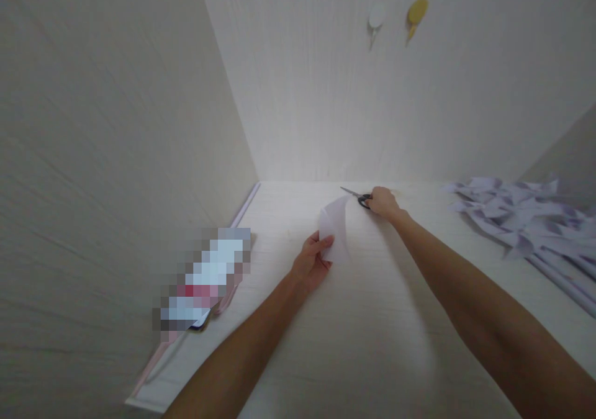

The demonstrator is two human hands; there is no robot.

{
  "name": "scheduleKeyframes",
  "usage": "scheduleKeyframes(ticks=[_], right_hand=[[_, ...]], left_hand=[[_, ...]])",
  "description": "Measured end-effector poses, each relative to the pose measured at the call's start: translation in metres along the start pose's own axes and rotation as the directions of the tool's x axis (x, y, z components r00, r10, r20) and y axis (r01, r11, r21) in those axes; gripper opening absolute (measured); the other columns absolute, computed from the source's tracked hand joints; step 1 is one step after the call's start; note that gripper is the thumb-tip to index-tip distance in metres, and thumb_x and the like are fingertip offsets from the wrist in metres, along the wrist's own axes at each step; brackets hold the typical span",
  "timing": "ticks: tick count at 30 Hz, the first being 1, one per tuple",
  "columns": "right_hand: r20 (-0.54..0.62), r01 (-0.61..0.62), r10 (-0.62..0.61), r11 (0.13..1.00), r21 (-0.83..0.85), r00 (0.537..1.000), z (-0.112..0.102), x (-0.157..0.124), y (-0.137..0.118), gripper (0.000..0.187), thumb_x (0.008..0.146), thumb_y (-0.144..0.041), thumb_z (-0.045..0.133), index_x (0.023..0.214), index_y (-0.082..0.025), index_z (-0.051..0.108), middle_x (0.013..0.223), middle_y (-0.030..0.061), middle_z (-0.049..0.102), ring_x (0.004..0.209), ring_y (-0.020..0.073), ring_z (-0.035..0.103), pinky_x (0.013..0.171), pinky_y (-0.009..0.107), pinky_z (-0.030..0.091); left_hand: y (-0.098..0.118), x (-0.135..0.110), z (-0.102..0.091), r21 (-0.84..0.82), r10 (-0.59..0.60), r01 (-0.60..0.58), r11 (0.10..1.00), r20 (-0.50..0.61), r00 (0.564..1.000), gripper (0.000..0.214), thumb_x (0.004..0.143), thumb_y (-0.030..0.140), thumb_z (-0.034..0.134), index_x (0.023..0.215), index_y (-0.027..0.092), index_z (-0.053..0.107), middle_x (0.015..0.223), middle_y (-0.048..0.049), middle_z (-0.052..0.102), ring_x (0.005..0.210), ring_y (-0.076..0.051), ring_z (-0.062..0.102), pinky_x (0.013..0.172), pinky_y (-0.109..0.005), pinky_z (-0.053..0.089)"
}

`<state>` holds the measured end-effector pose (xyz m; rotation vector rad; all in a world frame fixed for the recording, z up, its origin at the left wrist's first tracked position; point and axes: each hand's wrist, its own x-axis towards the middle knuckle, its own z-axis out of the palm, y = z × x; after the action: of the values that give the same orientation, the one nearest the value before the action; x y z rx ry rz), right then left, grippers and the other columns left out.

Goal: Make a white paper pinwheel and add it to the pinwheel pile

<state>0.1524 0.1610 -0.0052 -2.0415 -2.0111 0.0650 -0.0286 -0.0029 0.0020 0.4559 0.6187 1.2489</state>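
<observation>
My left hand [313, 259] pinches the lower edge of a white sheet of paper [336, 225], which curls up off the pale tabletop [372, 332]. My right hand [382, 202] reaches farther back, near the wall, with its fingers closed on the dark handles of a pair of scissors [357, 195]. The scissor blades point left and lie low over the table, just behind the paper. Both forearms stretch out over the table.
A heap of folded white paper shapes [521, 217] lies at the right. A blurred-out flat item [205, 279] rests by the left wall. A white hook [375, 18] and a yellow hook [416, 12] hang on the back wall.
</observation>
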Motion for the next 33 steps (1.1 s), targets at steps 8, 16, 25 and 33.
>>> scheduleKeyframes(ticks=[8, 16, 25, 33], right_hand=[[-0.065, 0.004, 0.004, 0.993, 0.119, 0.998, 0.001, -0.009, -0.001, 0.020, 0.072, -0.019, 0.051, 0.085, -0.006, 0.057, 0.090, 0.0199, 0.057, 0.084, 0.0243, 0.056, 0.069, 0.032, 0.041], [-0.160, 0.144, -0.093, 0.928, 0.345, 0.983, -0.026, -0.044, -0.004, 0.017, 0.077, -0.023, 0.041, 0.080, -0.012, 0.053, 0.083, 0.0113, 0.059, 0.076, 0.0175, 0.054, 0.068, 0.030, 0.042], [-0.190, 0.378, -0.359, 0.583, 0.719, 0.914, -0.039, -0.177, 0.009, 0.023, 0.082, -0.031, 0.040, 0.102, -0.020, 0.044, 0.093, 0.0063, 0.057, 0.065, 0.0113, 0.055, 0.059, 0.026, 0.044], [-0.161, 0.486, -0.502, 0.630, 0.606, 0.850, -0.029, -0.193, 0.018, 0.030, 0.082, -0.023, 0.037, 0.110, -0.021, 0.049, 0.089, 0.0064, 0.060, 0.073, 0.0139, 0.057, 0.064, 0.028, 0.046]], left_hand=[[-0.003, 0.000, -0.003, 0.030, 0.010, -0.011, 1.000, 0.023, 1.000, 0.013, 0.060, 0.009, 0.063, 0.072, 0.013, 0.059, 0.057, 0.0012, 0.057, 0.047, -0.006, 0.051, 0.048, -0.016, 0.044], [-0.002, 0.004, -0.005, 0.153, 0.110, -0.112, 0.982, 0.021, 0.994, 0.026, 0.055, 0.016, 0.068, 0.079, 0.011, 0.060, 0.070, -0.0037, 0.065, 0.058, -0.011, 0.058, 0.059, -0.023, 0.048], [-0.004, 0.008, -0.011, 0.460, 0.324, -0.280, 0.843, -0.016, 0.946, 0.031, 0.051, 0.025, 0.071, 0.077, 0.011, 0.061, 0.069, -0.0026, 0.065, 0.057, -0.012, 0.057, 0.058, -0.025, 0.046], [-0.011, 0.000, -0.005, 0.650, 0.304, -0.263, 0.713, 0.051, 0.951, 0.029, 0.052, 0.028, 0.070, 0.074, 0.011, 0.062, 0.068, -0.0027, 0.065, 0.056, -0.012, 0.056, 0.054, -0.025, 0.045]])
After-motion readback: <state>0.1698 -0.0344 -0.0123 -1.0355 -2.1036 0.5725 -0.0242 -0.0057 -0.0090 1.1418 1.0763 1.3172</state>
